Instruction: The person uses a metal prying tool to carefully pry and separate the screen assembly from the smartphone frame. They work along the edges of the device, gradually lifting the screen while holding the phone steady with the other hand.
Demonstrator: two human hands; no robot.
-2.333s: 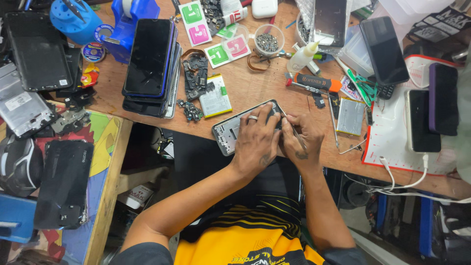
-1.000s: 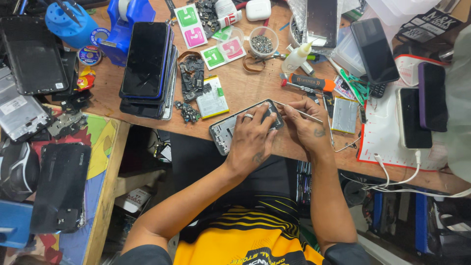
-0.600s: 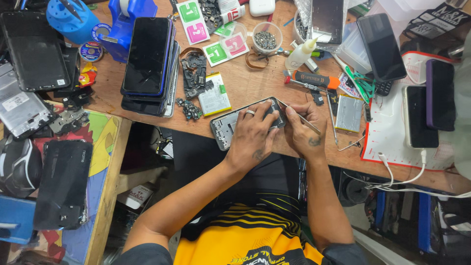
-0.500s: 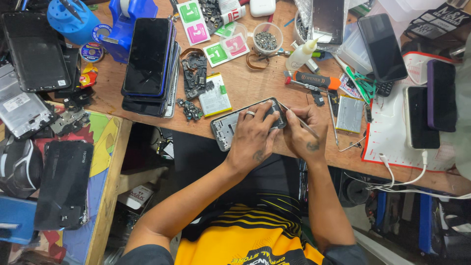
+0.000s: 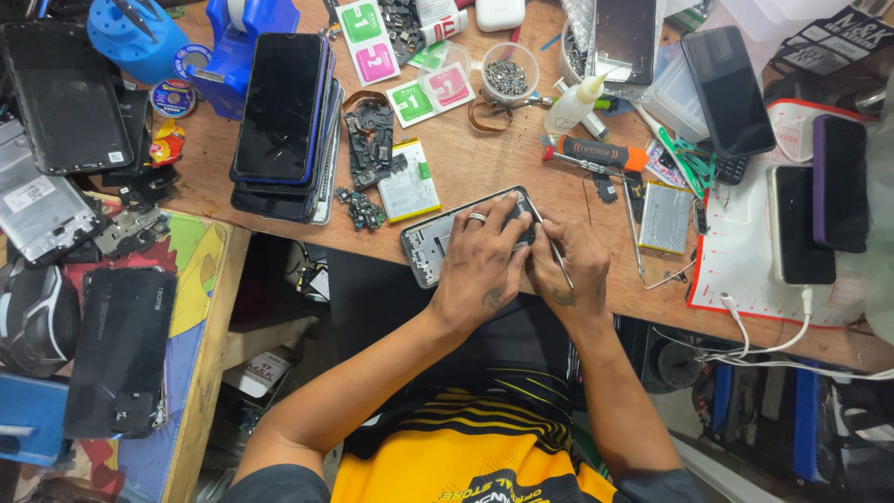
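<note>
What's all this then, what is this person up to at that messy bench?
A person is working on an opened phone lying at the edge of a wooden workbench. The left hand presses down on the phone, and the right hand holds a thin metal tool at its right end. Around them lie a stack of phones, a small dish of screws and an orange-handled screwdriver.

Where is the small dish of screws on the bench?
In the head view, the dish of screws sits at the top centre, just left of the white squeeze bottle.
</note>
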